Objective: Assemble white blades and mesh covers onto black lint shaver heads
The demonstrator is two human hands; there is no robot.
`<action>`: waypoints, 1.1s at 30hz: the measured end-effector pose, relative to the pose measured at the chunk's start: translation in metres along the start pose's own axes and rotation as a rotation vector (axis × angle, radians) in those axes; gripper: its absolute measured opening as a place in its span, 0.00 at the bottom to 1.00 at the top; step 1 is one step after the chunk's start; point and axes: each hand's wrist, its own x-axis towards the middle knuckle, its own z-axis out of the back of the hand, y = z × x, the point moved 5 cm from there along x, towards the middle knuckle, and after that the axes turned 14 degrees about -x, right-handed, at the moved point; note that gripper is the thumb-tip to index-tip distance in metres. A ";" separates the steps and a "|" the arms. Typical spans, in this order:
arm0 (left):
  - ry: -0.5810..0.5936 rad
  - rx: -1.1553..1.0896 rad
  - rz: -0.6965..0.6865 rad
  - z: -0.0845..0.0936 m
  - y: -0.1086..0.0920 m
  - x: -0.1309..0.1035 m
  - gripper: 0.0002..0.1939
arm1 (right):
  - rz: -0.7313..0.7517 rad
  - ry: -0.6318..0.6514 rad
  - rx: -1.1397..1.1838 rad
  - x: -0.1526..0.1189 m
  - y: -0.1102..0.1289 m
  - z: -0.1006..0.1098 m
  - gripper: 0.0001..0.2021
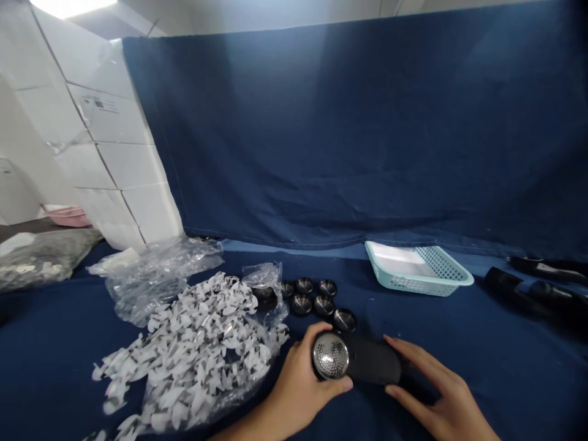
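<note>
A black handheld device point(374, 362) with a round perforated metal head point(331, 356) lies sideways between my two hands, low in the view. My left hand point(305, 383) is wrapped round the head end, thumb below and fingers above. At the handle's right end, my right hand point(432, 386) grips it between thumb and fingers. Just beyond the device are several round black caps point(302, 304), one of them close to my left fingers. To the left spreads a big pile of small whitish and grey pieces point(197, 355), partly on clear plastic.
A light blue basket point(425, 285) with white paper inside stands at the back right. Black objects point(537, 294) lie at the far right. Clear plastic bags point(151, 275) sit behind the pile, near stacked white boxes point(124, 159). A blue cloth point(367, 122) hangs behind.
</note>
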 end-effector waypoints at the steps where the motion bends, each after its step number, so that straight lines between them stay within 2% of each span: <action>1: 0.006 0.015 0.007 0.000 0.000 0.000 0.36 | 0.000 0.001 0.000 0.000 0.000 0.000 0.27; 6: 0.031 0.117 0.033 0.000 0.001 -0.003 0.44 | 0.005 0.036 0.000 -0.002 0.001 -0.001 0.27; 11: 0.077 0.144 0.018 0.001 -0.002 -0.003 0.41 | -0.020 0.088 0.056 -0.001 0.004 -0.003 0.25; 18: 0.145 0.249 -0.076 0.000 -0.006 -0.001 0.41 | 0.023 0.276 0.105 0.004 0.016 -0.005 0.29; 27: 0.136 0.420 -0.258 -0.012 -0.009 -0.006 0.44 | 0.119 0.159 -0.074 0.002 0.030 -0.004 0.29; 33: 0.272 0.534 -0.383 -0.027 -0.017 -0.017 0.41 | 0.235 0.175 -0.113 0.004 0.051 0.003 0.32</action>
